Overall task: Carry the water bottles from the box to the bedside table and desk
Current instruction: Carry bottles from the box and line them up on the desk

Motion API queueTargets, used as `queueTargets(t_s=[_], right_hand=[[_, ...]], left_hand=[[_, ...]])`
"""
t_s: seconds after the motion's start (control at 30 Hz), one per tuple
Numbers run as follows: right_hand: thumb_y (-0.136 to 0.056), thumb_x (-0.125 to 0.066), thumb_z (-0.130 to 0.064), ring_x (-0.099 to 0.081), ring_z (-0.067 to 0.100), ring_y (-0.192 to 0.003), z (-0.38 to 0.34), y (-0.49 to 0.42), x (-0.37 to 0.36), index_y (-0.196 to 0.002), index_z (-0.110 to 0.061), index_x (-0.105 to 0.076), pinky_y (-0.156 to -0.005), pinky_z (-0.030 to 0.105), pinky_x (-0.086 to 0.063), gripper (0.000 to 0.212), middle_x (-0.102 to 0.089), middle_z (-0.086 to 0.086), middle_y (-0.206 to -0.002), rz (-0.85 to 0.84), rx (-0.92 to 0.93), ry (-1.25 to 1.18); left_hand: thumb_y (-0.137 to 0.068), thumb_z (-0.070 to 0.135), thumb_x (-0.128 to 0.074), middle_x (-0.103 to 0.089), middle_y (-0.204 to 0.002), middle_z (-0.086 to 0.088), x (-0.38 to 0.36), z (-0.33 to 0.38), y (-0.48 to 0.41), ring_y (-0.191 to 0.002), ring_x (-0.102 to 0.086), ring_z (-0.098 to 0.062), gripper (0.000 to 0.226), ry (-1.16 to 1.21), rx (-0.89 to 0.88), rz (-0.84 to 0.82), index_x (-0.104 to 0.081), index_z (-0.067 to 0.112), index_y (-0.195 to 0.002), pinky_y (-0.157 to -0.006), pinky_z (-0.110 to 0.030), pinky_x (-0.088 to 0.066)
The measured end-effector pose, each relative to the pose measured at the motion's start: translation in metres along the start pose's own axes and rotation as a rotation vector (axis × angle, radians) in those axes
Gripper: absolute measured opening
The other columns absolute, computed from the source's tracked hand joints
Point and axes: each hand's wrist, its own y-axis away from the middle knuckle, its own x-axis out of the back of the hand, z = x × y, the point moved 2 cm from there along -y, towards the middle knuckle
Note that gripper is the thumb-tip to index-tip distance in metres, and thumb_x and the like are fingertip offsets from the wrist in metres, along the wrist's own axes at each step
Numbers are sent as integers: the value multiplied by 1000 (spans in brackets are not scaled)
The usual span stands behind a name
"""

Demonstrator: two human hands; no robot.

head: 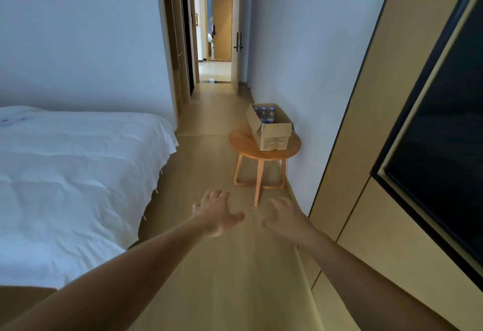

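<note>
An open cardboard box (274,134) stands on a small round wooden table (243,145) by the right wall, some way ahead. Inside it I see the blue-capped tops of three clear water bottles (264,114). Both my arms stretch forward above the floor, well short of the table. My left hand (218,211) is empty, its fingers spread and relaxed. My right hand (286,217) is likewise empty with its fingers loose. Neither a bedside table nor a desk is in view.
A bed with white bedding (73,181) fills the left side. A wooden wall panel with a dark screen (444,134) runs along the right. Wooden floor (209,126) leads between them to an open door (236,35) and a corridor.
</note>
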Motion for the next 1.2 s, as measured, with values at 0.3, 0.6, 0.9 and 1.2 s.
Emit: queueTargets(t_s=[0.3, 0.6, 0.9, 1.2], right_hand=[[-87, -51, -62, -19, 23, -149, 36, -180, 75, -155, -23, -26, -116, 50, -28, 82, -18, 1, -163, 46, 33, 32], [-91, -53, -55, -33, 28, -140, 40, -355, 99, -144, -18, -39, -111, 44, -35, 66, -34, 6, -152, 46, -4, 64], [-88, -48, -62, -33, 29, -141, 26, -512, 136, -151, -24, -28, -111, 50, -36, 77, -32, 4, -155, 85, -113, 66], [-94, -53, -51, -31, 31, -141, 57, -670, 168, -149, -19, -32, -113, 46, -28, 67, -32, 9, -154, 62, -139, 37]], left_hand=[[-92, 61, -53, -19, -166, -3, 38, 40, -172, -155, -9, -25, 82, 4, 22, 27, -26, 20, -157, -122, -54, -20], [-91, 62, -52, -19, -166, -4, 57, 23, -360, -154, -10, -27, 82, 45, -11, -7, -26, 19, -157, -121, -57, -21], [-91, 58, -55, -22, -165, -3, 104, 14, -532, -154, -14, -26, 78, 66, -87, -38, -30, 20, -155, -120, -58, -22], [-94, 58, -51, -20, -166, -3, 116, 30, -693, -154, -13, -27, 76, 41, -116, -61, -27, 21, -156, -121, -58, -21]])
